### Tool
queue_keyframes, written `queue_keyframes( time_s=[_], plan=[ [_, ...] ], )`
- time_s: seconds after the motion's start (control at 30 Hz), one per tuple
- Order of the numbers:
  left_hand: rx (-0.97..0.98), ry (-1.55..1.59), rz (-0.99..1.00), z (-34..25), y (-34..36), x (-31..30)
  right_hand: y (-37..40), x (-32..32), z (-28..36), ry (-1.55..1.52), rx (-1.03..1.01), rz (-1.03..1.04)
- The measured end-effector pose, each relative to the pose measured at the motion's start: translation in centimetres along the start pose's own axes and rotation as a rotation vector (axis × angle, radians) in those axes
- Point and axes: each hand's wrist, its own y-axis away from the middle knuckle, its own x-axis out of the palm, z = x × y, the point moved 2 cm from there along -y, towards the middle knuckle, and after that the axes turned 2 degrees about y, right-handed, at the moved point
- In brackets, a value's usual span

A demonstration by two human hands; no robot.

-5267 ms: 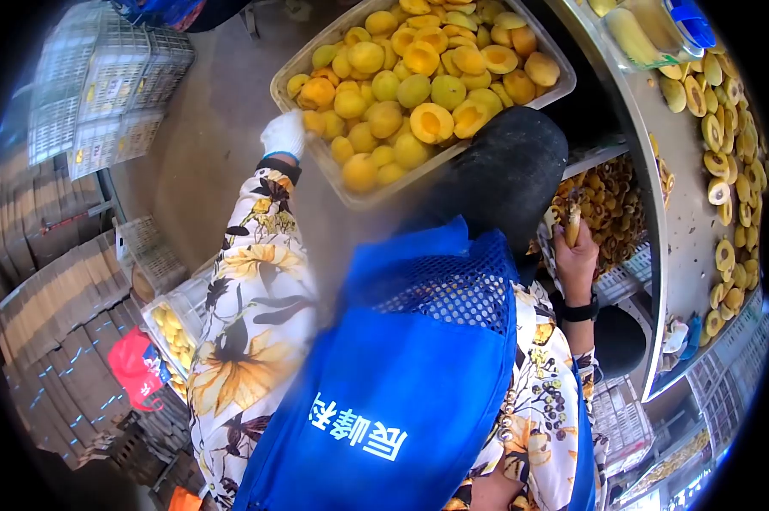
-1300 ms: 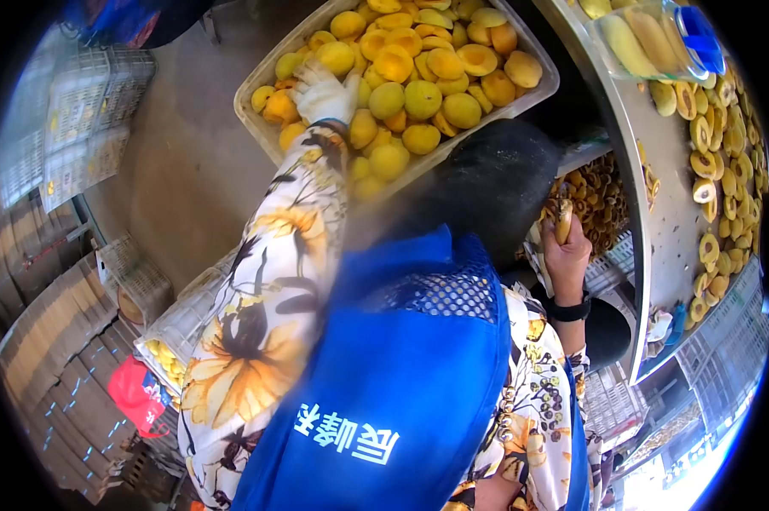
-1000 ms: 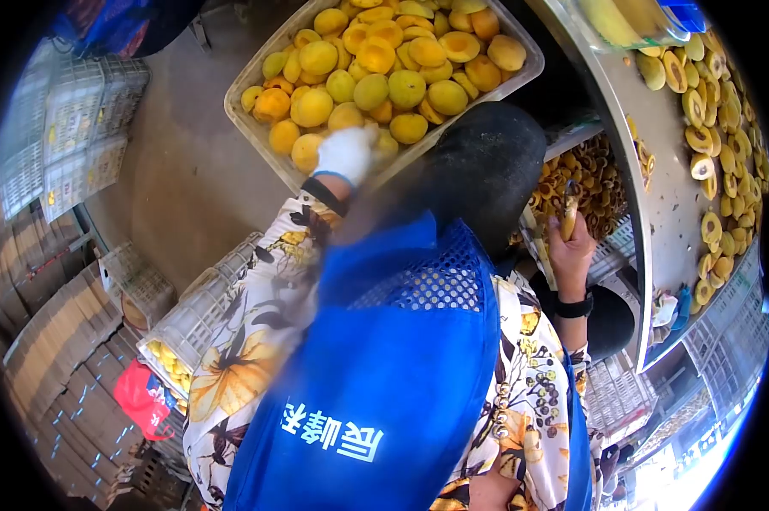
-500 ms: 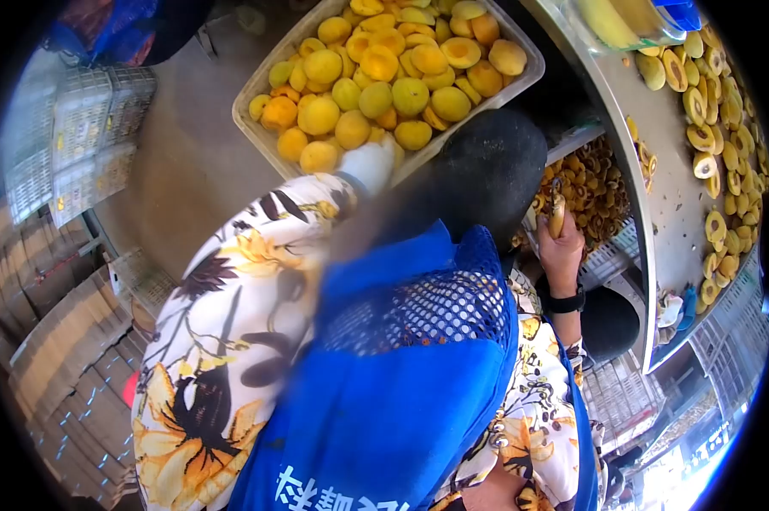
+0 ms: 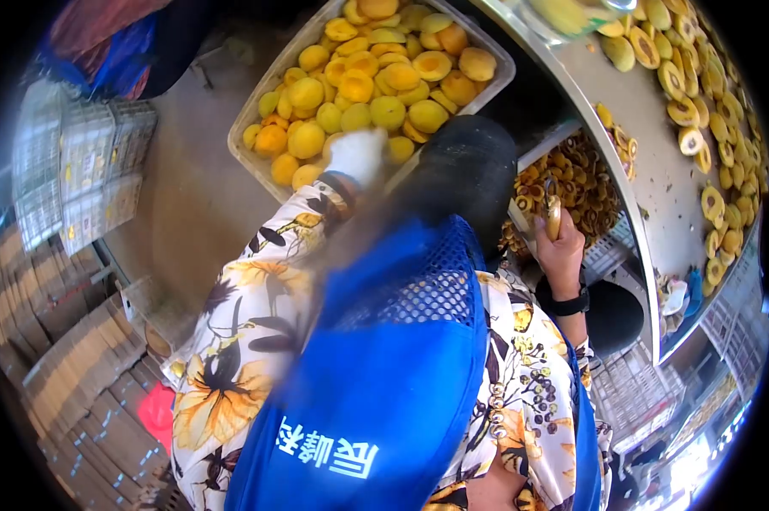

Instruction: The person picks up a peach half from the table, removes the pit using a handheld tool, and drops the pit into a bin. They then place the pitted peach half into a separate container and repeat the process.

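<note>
My left hand (image 5: 356, 157), in a white glove, reaches over the near edge of a pale plastic tub (image 5: 246, 140) and touches the yellow peaches (image 5: 356, 85) heaped in it. Many of these are halves. The glove's fingers are blurred against the fruit, so I cannot tell how they are bent. Bare and with a dark band at the wrist, my right hand (image 5: 561, 251) is closed around a small hooked tool (image 5: 554, 220). Its wooden handle points up, and a curved metal end shows above it. Just beyond lies a pile of brownish-orange cut pieces (image 5: 582, 183).
A metal table (image 5: 610, 81) curves along the right, with many cut peach halves (image 5: 689, 111) on it, some showing pits. White crates (image 5: 103, 162) stand stacked at the left, near flattened cardboard (image 5: 77, 366). Another person's blue clothing (image 5: 116, 64) shows at the upper left.
The view has shifted, so the tub and table sit further left. My gloved hand lies a little higher against the peaches. The right hand keeps its hold on the hooked tool.
</note>
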Motion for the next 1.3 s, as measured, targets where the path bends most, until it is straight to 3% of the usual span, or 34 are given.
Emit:
queue_keyframes(
  time_s=[0.07, 0.17, 0.3, 0.43, 0.53, 0.57, 0.63, 0.7, 0.77, 0.87, 0.9, 1.0, 1.13, 1.17, 1.3],
  plan=[
    [0.091, -0.037, -0.235, -0.4, -1.8, -0.5, 0.8, -0.3, -1.2, -0.015, 0.036, -0.012],
    [-0.018, -0.213, -0.291, -1.7, -4.4, 0.4, 1.0, 0.3, -2.0, -0.026, 0.079, -0.024],
    [-0.225, -0.086, -0.161, -2.9, -5.0, -0.4, 1.5, 0.4, -1.0, -0.061, 0.049, 0.062],
    [-0.271, -0.030, -0.125, -3.3, -6.6, -0.3, 1.3, 0.4, -0.6, -0.095, 0.043, 0.032],
    [-0.128, 0.086, -0.063, -2.6, -5.4, -2.6, 1.3, 0.3, -0.9, -0.070, 0.022, 0.000],
    [-0.178, 0.081, -0.074, -2.5, -5.0, -3.0, 1.5, 0.1, -0.9, -0.065, 0.008, -0.017],
    [0.001, 0.039, -0.095, -2.8, -2.6, -3.4, 1.7, -0.2, -1.3, -0.039, 0.015, -0.043],
    [0.173, -0.041, -0.092, -2.8, -1.2, -1.7, 2.0, -0.4, -1.9, 0.005, 0.050, -0.036],
    [0.164, -0.081, -0.052, -2.7, -1.4, 1.5, 2.1, -0.2, -1.9, -0.038, 0.049, -0.037],
    [0.320, 0.089, 0.074, -1.8, -0.9, -0.2, 2.1, -0.4, -1.6, -0.048, 0.044, -0.007],
    [0.336, 0.163, 0.001, -1.9, -1.1, -0.8, 2.2, -0.5, -1.5, -0.044, 0.039, 0.014],
    [0.247, 0.147, -0.757, -2.4, -3.5, -0.3, 2.2, 0.0, -2.1, -0.064, 0.064, 0.003],
    [0.333, -0.124, -0.751, -4.3, -5.6, 2.0, 1.8, -0.4, -1.5, 0.029, 0.029, -0.027],
    [0.344, -0.023, -0.651, -4.7, -6.5, 2.5, 1.8, -0.5, -1.6, 0.020, 0.055, -0.024],
    [0.393, -0.096, -0.591, -5.8, -7.9, 4.1, 2.0, -0.3, -2.5, 0.010, 0.107, -0.034]
  ],
)
